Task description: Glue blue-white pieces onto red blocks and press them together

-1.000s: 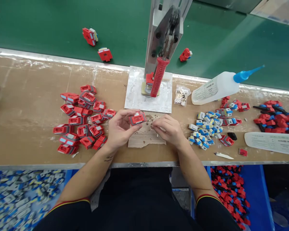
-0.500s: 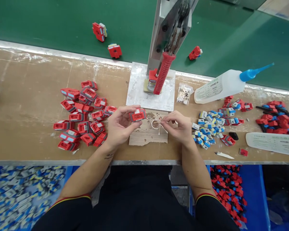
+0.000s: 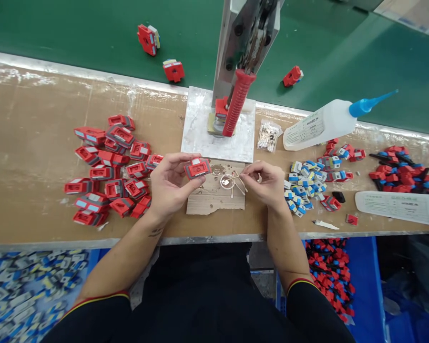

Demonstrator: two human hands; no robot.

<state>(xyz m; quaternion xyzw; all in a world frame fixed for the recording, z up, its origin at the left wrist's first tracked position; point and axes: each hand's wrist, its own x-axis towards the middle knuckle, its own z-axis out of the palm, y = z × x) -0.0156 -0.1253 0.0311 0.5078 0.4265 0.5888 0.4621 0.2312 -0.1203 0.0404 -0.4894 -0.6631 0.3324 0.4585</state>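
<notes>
Between its thumb and fingers, my left hand (image 3: 171, 183) holds a red and grey plastic part (image 3: 197, 168), with its recessed face up. My right hand (image 3: 262, 181) pinches a thin cotton swab (image 3: 238, 176) just right of a small round dish (image 3: 226, 181). The dish sits on a stained piece of cardboard (image 3: 214, 205), with more swabs lying by it. Left of my left hand lies a pile of similar red parts (image 3: 116, 189). Small blue and white parts (image 3: 302, 190) are heaped right of my right hand.
A press with a red handle (image 3: 239, 102) stands on a metal plate (image 3: 196, 128) behind the cardboard. Bagged swabs (image 3: 269, 136), a glue bottle (image 3: 318, 125), a second bottle (image 3: 396, 207) and a blade (image 3: 325, 224) lie rightward. Red parts (image 3: 173, 71) rest on the green surface.
The view has shifted slightly. The swab in my right hand has moved from over the dish to its right side. My left hand still holds the red part.
</notes>
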